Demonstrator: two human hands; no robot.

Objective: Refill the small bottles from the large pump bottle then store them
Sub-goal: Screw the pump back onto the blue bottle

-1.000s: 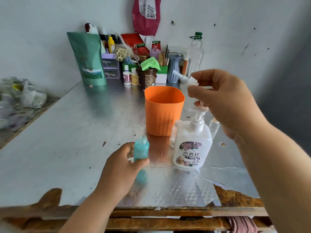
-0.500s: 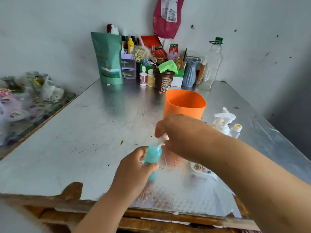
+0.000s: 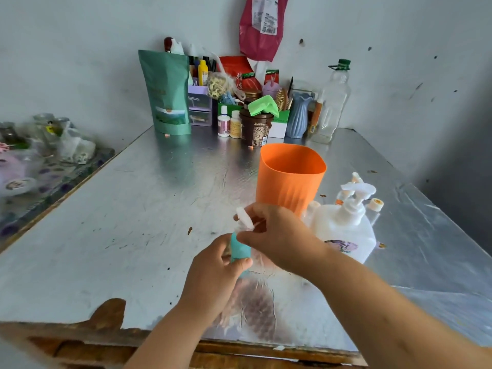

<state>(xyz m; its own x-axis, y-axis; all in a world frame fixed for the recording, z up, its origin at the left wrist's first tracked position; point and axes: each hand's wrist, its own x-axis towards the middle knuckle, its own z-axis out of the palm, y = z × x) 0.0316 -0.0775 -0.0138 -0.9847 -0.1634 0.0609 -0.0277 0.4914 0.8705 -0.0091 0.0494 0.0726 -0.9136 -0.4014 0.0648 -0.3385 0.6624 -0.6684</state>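
Observation:
My left hand (image 3: 213, 272) grips a small teal bottle (image 3: 238, 248) standing near the front of the metal table (image 3: 111, 230). My right hand (image 3: 277, 235) pinches a white pump cap (image 3: 243, 218) right at the top of that bottle; the bottle's neck is hidden by my fingers. The large white pump bottle (image 3: 343, 230) with a flower label stands just to the right, behind my right forearm. An orange cup (image 3: 290, 177) stands behind my hands. Small clear bottles with pale caps (image 3: 374, 206) stand behind the pump bottle.
Clutter lines the back wall: a green pouch (image 3: 166, 94), a brown tub (image 3: 255, 129), a blue vase (image 3: 299, 114), a clear plastic bottle (image 3: 331, 102). A second table with plastic bags (image 3: 48, 145) adjoins at left. The table's front edge is worn wood (image 3: 106, 339).
My right hand came down from above the large pump bottle with the white cap and now holds it on the teal bottle. The left hand kept its grip; the camera tilted down.

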